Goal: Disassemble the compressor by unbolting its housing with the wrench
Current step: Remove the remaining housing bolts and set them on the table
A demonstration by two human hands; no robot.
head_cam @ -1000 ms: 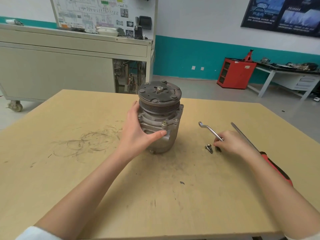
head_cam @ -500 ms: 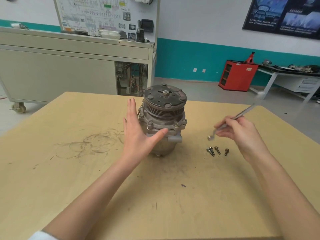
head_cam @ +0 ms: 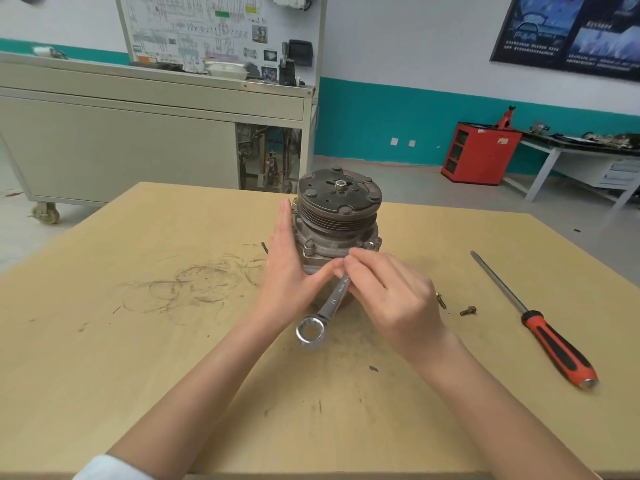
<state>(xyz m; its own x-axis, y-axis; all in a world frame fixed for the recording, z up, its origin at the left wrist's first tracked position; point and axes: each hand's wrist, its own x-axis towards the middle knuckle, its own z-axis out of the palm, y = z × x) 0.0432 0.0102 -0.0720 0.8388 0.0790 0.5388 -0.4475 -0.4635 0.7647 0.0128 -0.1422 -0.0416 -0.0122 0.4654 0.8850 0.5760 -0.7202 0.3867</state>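
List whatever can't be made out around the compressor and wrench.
Head view only:
- Far end of the wrench: covered by the right hand; its seating is unclear.
- Lower body of the compressor: behind the right hand and left hand.
- Size stamp on the wrench: too small to read.
- Loose bolts: one half hidden by the right hand.

Automotive training workshop. Circuit-diagram board (head_cam: 207,32) above grey trainer bench (head_cam: 121,147) on casters (head_cam: 46,213). Red tool cabinet (head_cam: 479,154), jack stand (head_cam: 505,117) on top. Side table (head_cam: 544,173) strewn with metal parts. Dark poster (head_cam: 571,32); teal wall band (head_cam: 398,112); bare grey floor (head_cam: 415,181). Foreground: scuffed, grease-marked worktable (head_cam: 138,358) with compressor (head_cam: 337,220), wrench (head_cam: 334,299), loose bolts (head_cam: 468,310), screwdriver (head_cam: 557,348).
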